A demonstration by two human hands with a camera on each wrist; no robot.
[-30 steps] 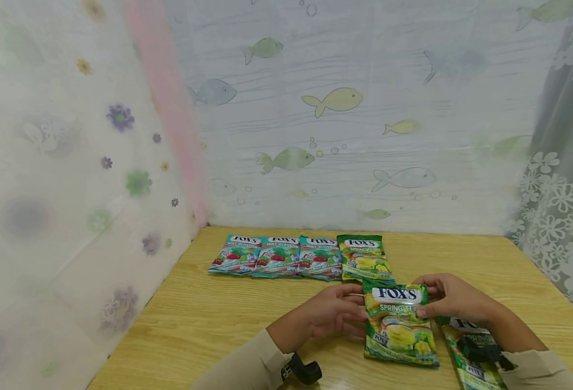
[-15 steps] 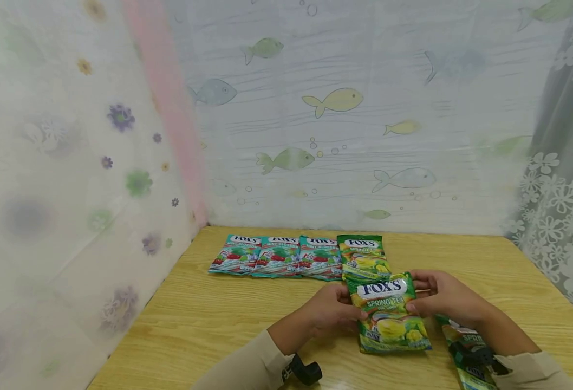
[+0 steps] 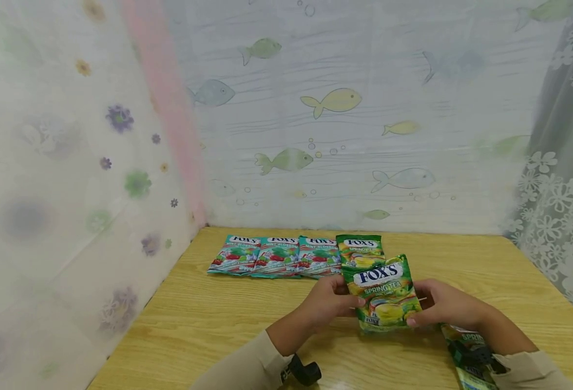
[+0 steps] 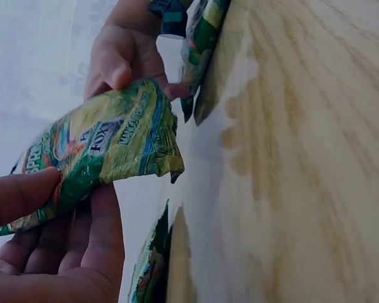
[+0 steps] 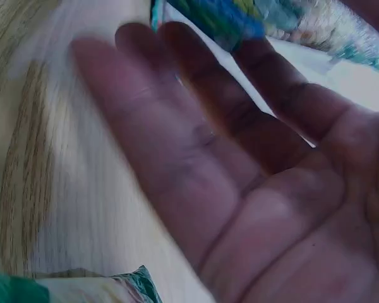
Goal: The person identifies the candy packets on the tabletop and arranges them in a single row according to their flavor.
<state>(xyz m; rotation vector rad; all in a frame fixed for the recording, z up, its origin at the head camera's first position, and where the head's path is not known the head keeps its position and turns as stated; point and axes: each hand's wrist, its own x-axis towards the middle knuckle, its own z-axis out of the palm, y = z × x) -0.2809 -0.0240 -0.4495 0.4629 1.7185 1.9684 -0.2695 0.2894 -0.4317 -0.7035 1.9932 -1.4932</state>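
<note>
A green-and-yellow Fox's Spring Tea candy bag [image 3: 384,292] is raised off the table and tilted, its top edge higher on the right. My left hand [image 3: 326,304] pinches its left side, thumb in front and fingers behind, as the left wrist view confirms on the bag [image 4: 88,148]. The right hand [image 3: 444,307] has its thumb on the bag's lower right front, fingers behind the edge. In the right wrist view, that hand's fingers [image 5: 170,151] look fairly straight. Behind the held bag lies another Spring Tea bag [image 3: 359,249], its lower part hidden.
Three teal Fox's Mint Blossom bags [image 3: 235,255] lie in a row along the back of the wooden table [image 3: 208,325], left of the back Spring Tea bag. One more Spring Tea bag [image 3: 474,374] lies under the right wrist, partly covered. Printed curtains surround the table.
Both hands have lifted the Spring Tea bag and carried it leftward and toward the back; it now tilts and overlaps the back Spring Tea bag. The left thumb has come onto its front.
</note>
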